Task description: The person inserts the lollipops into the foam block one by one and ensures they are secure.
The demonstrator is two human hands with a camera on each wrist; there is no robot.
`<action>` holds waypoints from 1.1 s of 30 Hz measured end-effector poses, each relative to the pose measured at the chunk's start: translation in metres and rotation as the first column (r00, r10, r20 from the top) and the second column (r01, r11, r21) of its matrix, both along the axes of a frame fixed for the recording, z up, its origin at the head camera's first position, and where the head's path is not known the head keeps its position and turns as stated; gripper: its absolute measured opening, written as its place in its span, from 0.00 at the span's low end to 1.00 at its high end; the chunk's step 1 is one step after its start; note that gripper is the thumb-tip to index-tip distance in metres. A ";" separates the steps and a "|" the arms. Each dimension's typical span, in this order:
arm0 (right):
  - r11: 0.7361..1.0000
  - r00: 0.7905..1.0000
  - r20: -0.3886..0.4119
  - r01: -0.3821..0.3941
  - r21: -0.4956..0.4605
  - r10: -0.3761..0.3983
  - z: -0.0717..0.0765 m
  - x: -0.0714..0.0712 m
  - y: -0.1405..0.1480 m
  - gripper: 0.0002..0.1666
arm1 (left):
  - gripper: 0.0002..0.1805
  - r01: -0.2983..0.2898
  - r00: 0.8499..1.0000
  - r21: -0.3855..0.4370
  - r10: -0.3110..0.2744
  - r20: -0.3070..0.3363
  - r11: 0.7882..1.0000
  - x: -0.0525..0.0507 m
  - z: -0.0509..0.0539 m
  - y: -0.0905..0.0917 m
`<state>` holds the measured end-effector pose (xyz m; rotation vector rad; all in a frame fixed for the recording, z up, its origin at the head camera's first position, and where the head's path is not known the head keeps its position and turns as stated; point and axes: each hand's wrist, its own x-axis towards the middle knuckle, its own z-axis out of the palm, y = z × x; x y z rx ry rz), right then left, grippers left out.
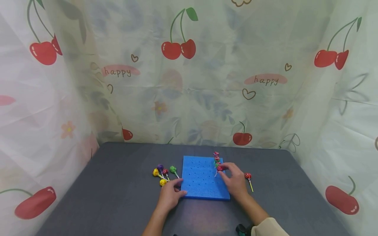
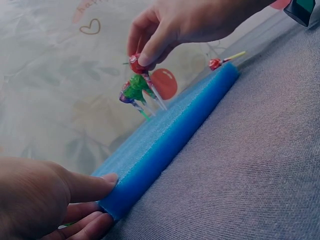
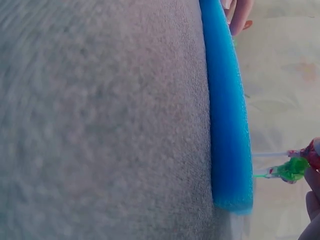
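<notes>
A blue foam board [image 1: 200, 183] with rows of small holes lies on the table. My left hand [image 1: 170, 194] grips its left edge near the front corner, thumb on top and fingers at the side. Over the board's right part, my right hand [image 1: 236, 181] pinches the head of a red lollipop [image 2: 135, 63] between thumb and fingers. The white stick points down and meets the board's top; whether it is in a hole I cannot tell. Behind it, several lollipops stand upright along the right edge, among them a green lollipop [image 2: 134, 87].
Left of the board lie several loose lollipops, including a yellow lollipop [image 1: 155, 172] and a green-headed lollipop [image 1: 173, 169]. One red lollipop with a yellow stick [image 1: 248, 176] lies to the right. Patterned curtain [image 1: 189, 108] surrounds the grey table [image 1: 124, 196].
</notes>
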<state>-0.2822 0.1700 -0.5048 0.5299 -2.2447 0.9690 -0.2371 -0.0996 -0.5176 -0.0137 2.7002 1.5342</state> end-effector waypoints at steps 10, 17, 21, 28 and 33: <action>1.000 0.999 -0.032 -0.002 0.030 0.003 0.002 0.000 -0.007 0.15 | 0.26 -0.014 1.000 -0.009 0.014 0.008 1.000 -0.001 0.000 0.001; 0.999 1.000 -0.001 0.015 0.029 -0.015 -0.001 -0.001 -0.010 0.14 | 0.26 0.004 1.000 -0.006 -0.004 -0.008 1.000 -0.001 -0.001 0.000; 0.999 1.000 0.014 0.028 0.032 -0.028 -0.003 -0.001 -0.010 0.15 | 0.26 0.003 1.000 -0.007 -0.003 -0.009 1.000 0.000 -0.001 0.000; 0.999 0.999 0.036 0.035 0.035 -0.037 -0.004 -0.001 -0.011 0.13 | 0.26 0.004 1.000 -0.010 -0.004 -0.011 1.000 0.000 -0.001 0.000; 0.999 0.998 0.050 0.040 0.031 -0.042 -0.005 -0.001 -0.011 0.12 | 0.26 0.003 1.000 -0.012 -0.003 0.000 1.000 -0.001 -0.001 0.000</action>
